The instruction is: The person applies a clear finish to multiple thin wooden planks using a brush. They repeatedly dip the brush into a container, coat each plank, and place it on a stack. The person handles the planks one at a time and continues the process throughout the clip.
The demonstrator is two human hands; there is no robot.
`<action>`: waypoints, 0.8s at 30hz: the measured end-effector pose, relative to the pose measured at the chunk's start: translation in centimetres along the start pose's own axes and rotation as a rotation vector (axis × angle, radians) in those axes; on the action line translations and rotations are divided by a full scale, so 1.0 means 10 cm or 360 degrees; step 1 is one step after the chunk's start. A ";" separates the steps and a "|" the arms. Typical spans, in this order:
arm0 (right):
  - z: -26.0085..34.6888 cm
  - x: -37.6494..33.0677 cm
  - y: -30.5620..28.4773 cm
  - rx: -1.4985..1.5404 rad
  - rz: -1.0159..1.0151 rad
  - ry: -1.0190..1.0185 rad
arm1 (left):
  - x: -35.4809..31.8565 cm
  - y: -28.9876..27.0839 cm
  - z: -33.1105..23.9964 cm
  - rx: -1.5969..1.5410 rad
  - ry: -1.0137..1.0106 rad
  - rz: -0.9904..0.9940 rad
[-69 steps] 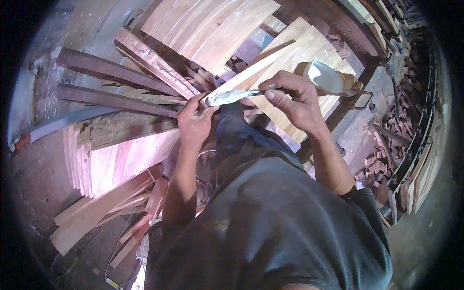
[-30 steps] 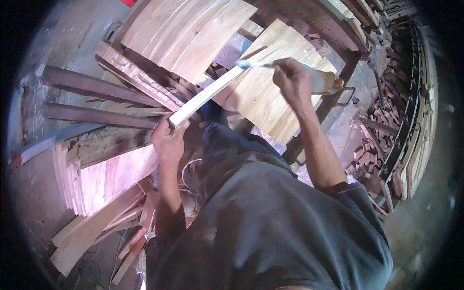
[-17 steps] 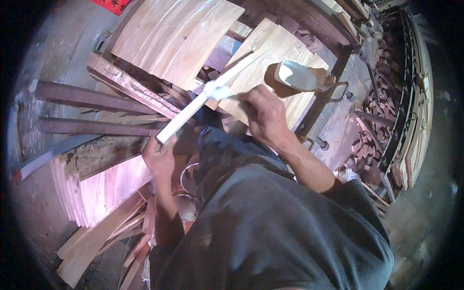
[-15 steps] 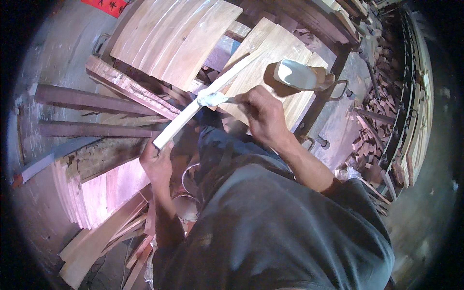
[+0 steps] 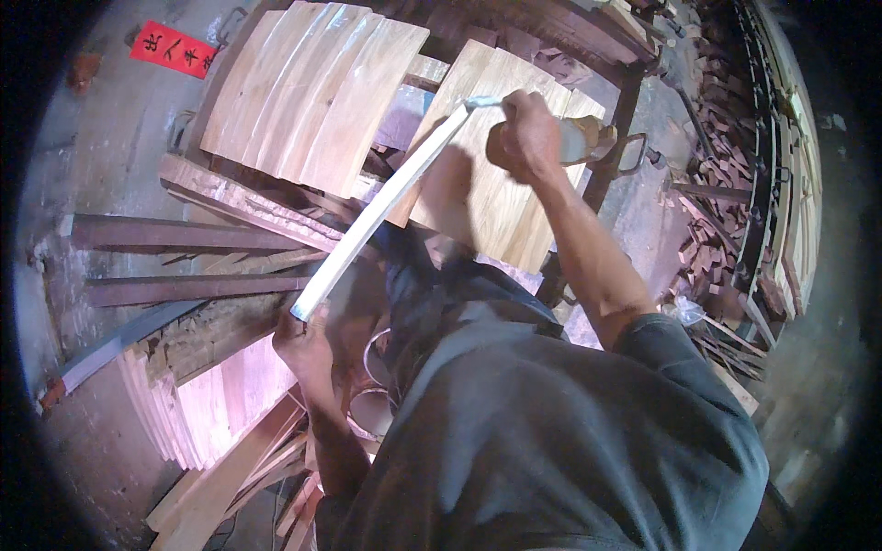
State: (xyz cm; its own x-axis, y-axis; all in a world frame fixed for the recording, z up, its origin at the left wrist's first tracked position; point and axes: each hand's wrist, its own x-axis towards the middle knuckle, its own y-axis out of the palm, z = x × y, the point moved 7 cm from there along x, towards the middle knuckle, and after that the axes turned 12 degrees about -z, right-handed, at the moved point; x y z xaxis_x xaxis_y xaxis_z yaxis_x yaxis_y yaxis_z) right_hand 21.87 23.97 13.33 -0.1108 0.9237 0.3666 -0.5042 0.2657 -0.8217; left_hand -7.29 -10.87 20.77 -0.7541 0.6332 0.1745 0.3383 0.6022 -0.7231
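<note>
My left hand (image 5: 308, 344) is closed around the lower end of a long, narrow wooden strip (image 5: 372, 220). The strip slants up and away to the right, its upper edge coated in something white like glue. At the far end my right hand (image 5: 533, 138) grips a small brush (image 5: 484, 101), whose white-smeared head touches the strip there. The handle is mostly hidden in my fingers. Just past that hand sits a scoop-shaped container (image 5: 576, 140), partly covered by the hand; its inside is whitish.
Overlapping pale boards (image 5: 312, 92) lie on the far left of the bench, more boards (image 5: 505, 184) under my right hand. Dark bars (image 5: 175, 232) jut out at left, above stacked planks (image 5: 234, 395). Wood offcuts (image 5: 726, 184) are heaped at right. A bucket (image 5: 370, 410) stands by my left forearm.
My right hand has moved the brush up along the strip to its far end, leaving white behind it. My left hand, still holding the strip, sits slightly lower in view.
</note>
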 end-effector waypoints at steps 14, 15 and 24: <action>-0.52 -0.58 0.86 0.1857 -0.0112 0.1770 | 0.06 0.01 0.18 -0.0177 -0.0335 0.0072; -0.55 -0.69 0.92 0.1777 -0.0159 0.1732 | 0.06 0.01 0.23 -0.0141 -0.0321 0.0083; -0.74 -1.63 0.54 0.1592 -0.0072 0.1850 | 0.09 0.00 0.07 -0.0235 -0.0295 -0.0011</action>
State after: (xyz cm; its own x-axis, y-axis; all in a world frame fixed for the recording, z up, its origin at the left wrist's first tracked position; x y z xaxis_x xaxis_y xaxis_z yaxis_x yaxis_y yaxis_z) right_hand 27.29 12.40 -0.36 0.3898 0.7446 -0.5420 -0.8929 0.4496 -0.0245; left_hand -8.38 -10.70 20.45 -0.8426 0.5368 0.0437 0.4010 0.6795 -0.6144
